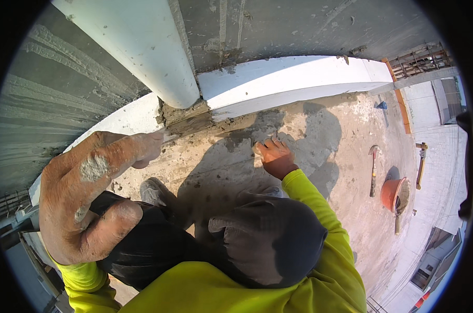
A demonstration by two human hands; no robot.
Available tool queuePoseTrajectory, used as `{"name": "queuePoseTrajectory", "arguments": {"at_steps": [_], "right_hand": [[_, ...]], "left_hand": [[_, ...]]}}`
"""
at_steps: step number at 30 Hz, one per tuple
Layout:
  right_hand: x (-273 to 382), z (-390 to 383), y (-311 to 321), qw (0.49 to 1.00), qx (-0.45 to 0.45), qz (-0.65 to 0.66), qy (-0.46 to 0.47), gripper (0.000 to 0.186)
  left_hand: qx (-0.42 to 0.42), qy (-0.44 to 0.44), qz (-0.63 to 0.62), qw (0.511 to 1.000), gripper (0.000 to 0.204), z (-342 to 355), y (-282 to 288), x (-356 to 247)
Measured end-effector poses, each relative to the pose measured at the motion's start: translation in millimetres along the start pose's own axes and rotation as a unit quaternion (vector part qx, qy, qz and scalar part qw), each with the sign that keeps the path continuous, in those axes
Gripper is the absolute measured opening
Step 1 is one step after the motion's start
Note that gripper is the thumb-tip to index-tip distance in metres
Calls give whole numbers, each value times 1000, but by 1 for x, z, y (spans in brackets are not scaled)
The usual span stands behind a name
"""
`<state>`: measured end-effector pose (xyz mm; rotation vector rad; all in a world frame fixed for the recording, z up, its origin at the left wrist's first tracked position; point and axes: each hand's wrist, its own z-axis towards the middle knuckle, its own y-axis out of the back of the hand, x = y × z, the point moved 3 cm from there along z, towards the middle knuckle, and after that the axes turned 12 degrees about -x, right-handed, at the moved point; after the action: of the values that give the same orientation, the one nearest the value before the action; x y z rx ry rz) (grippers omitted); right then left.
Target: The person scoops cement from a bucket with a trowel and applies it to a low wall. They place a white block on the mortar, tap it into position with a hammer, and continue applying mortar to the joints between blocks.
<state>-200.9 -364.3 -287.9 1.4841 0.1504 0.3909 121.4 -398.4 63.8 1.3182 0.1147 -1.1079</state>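
My left hand (pixel 90 193) is raised close to the camera, with dried mortar on its skin. Its fingers are bent, and the thumb stands apart from them with nothing seen between. Beyond its fingertips, wet mortar (pixel 187 122) lies at the foot of a white round pipe (pixel 142 47). Low over the floor, my right hand (pixel 276 158) has its fingers curled down beside a damp grey patch. A small pale bit shows at its fingertips, too small to name. White blocks (pixel 293 78) run along the wall base just past this hand.
On the rough concrete floor (pixel 346 208) to the right lie a hammer (pixel 373 172) and an orange bucket (pixel 389 195) with a handled tool in it. Another tool (pixel 421 166) lies farther right. A grey wall (pixel 299 26) stands ahead.
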Motion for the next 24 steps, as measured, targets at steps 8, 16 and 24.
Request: {"name": "queuePoseTrajectory", "arguments": {"at_steps": [8, 16, 24], "right_hand": [[-50, -53, 1, 888, 1, 285, -360, 37], [-72, -104, -13, 509, -198, 575, -609, 29], [-172, -66, -2, 482, -362, 504, -618, 39]], "left_hand": [[-17, 25, 3, 1000, 61, 5, -8, -2], [27, 21, -37, 999, 53, 12, -21, 6], [-50, 76, -23, 996, 50, 10, -28, 27]]}}
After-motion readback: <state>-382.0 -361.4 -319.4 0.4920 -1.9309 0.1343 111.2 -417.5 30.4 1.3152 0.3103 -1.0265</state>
